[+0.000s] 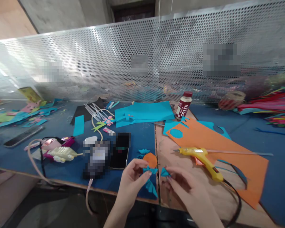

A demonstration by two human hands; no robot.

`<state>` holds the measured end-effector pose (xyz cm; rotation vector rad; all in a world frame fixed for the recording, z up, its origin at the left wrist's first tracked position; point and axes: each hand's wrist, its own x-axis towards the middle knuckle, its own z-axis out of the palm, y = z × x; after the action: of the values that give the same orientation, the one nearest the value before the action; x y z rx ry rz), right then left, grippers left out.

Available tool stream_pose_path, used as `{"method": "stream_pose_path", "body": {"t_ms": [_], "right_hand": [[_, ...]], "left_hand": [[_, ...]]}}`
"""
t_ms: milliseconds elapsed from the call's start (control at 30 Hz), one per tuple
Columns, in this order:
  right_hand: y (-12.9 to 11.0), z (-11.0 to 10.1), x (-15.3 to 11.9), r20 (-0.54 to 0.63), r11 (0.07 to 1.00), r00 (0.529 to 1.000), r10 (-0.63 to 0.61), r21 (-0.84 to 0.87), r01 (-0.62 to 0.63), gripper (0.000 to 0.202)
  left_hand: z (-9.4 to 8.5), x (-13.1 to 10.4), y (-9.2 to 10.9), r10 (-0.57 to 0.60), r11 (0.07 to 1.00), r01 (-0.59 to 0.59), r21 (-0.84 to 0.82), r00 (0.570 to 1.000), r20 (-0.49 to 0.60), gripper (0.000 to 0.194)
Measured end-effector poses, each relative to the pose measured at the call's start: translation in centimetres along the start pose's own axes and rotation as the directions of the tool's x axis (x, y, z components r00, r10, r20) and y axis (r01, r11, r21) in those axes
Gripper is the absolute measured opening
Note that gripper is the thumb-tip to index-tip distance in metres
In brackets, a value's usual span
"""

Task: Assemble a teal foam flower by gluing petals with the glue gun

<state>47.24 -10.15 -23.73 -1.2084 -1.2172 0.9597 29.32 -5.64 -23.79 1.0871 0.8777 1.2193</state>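
Note:
Between the thumb and fingers of my left hand [135,179] is a blue paper cutout [151,170] with pointed edges. My right hand [186,185] pinches a small blue paper piece [165,172], a short gap to the right of the cutout. Just behind my left fingertips lies an orange paper disc [150,159]; whether it is joined to the cutout I cannot tell. Another spiky blue paper piece [143,152] rests beyond the disc. Below the left fingers a blue paper strip [151,188] points toward the table edge. A yellow glue gun [201,155] lies right of my right hand.
Under the glue gun is a large orange sheet [242,155] with cut-out holes. A drink bottle [183,106] stands behind it, beside blue sheets [147,112]. Phones [120,150], cables and paper scraps [30,114] lie left. A perforated metal screen [104,63] closes the back.

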Motion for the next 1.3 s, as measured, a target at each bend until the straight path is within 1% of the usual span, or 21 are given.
{"method": "stream_pose_path", "body": {"t_ms": [100,167,233,300,400,467,533,633,733,833,900,1033,1100,1133,1233,1300], "right_hand": [[0.1,0.0,-0.4,-0.006,0.971,0.983,-0.184,-0.158,0.181,0.013],[0.0,-0.1,-0.5,0.014,0.908,0.948,-0.319,-0.281,0.310,0.016],[-0.1,-0.2,-0.6,0.033,0.826,0.907,-0.420,-0.400,0.397,0.020],[0.0,-0.2,-0.6,0.033,0.767,0.880,-0.474,-0.476,0.430,0.022],[0.0,0.0,-0.4,0.009,0.759,0.873,-0.487,-0.491,0.428,0.021],[-0.1,0.3,-0.4,0.018,0.762,0.874,-0.485,-0.482,0.433,0.023],[-0.2,0.4,-0.4,0.062,0.767,0.878,-0.475,-0.459,0.447,0.029],[-0.2,0.5,-0.6,0.119,0.802,0.889,-0.441,-0.392,0.451,0.035],[0.0,0.5,-0.6,0.095,0.827,0.903,-0.418,-0.372,0.422,0.031],[0.5,0.6,-0.5,0.055,0.846,0.920,-0.388,-0.375,0.380,0.026],[0.8,0.7,-0.4,0.052,0.875,0.934,-0.354,-0.335,0.350,0.025],[1.0,0.8,-0.2,0.030,0.914,0.952,-0.304,-0.273,0.301,0.021],[0.8,0.7,-0.1,0.016,0.926,0.966,-0.257,-0.280,0.252,0.014],[0.8,0.7,-0.1,0.012,0.936,0.976,-0.218,-0.282,0.212,0.011],[0.7,0.5,0.2,-0.008,0.967,0.998,-0.070,-0.247,0.065,0.017],[0.7,0.5,0.3,-0.023,0.978,0.999,0.027,-0.205,-0.031,0.021]], "left_hand": [[-0.1,-0.1,0.0,0.003,1.000,-0.003,-0.016,1.000,0.001,0.019],[-0.1,-0.1,0.0,0.011,1.000,-0.011,0.005,0.999,0.038,0.018],[-0.1,-0.1,0.0,0.019,0.999,-0.021,0.029,0.998,0.061,0.018],[-0.1,-0.1,0.0,0.026,0.998,-0.028,0.050,0.998,0.049,0.018],[-0.1,-0.1,-0.1,0.031,0.996,-0.033,0.078,0.999,0.028,0.018],[0.0,0.0,-0.1,0.029,0.995,-0.031,0.094,0.999,0.024,0.019],[0.0,0.0,-0.1,0.023,0.994,-0.026,0.109,0.999,0.022,0.020],[0.1,0.0,0.0,0.026,0.991,-0.028,0.132,0.999,0.018,0.020],[0.0,0.0,0.0,0.033,0.989,-0.034,0.142,0.999,0.011,0.019],[0.0,0.0,-0.2,0.036,0.990,-0.033,0.136,0.999,-0.019,0.019],[0.1,0.0,-0.3,0.040,0.989,-0.035,0.142,0.999,-0.037,0.019],[0.2,-0.1,-0.3,0.065,0.970,-0.049,0.238,0.996,-0.061,0.019],[0.1,-0.3,-0.2,0.111,0.932,-0.090,0.351,0.993,-0.042,0.021],[0.0,-0.4,-0.1,0.138,0.899,-0.114,0.423,0.990,-0.027,0.022],[-0.4,-0.6,0.1,0.192,0.779,-0.151,0.608,0.981,-0.002,0.025],[-0.5,-0.5,0.2,0.202,0.739,-0.145,0.657,0.979,-0.010,0.026]]}}
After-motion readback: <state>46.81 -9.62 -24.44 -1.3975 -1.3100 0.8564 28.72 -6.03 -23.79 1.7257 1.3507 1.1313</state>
